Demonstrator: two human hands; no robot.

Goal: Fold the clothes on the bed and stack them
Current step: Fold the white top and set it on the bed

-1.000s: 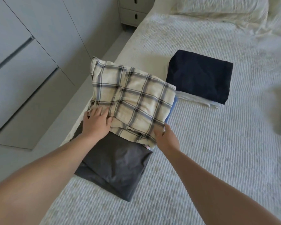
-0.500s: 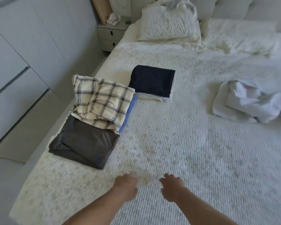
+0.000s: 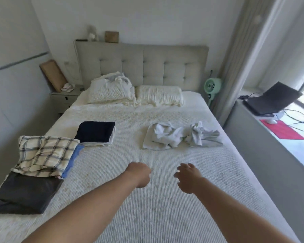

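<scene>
Grip: left hand [image 3: 139, 174] loosely curled, apparently empty; right hand [image 3: 187, 178] spread, empty. Between garments; next, reach crumpled white clothes [image 3: 165, 137].

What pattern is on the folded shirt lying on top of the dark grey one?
Cream with a dark plaid check, on the folded shirt; the head view shows it.
</scene>
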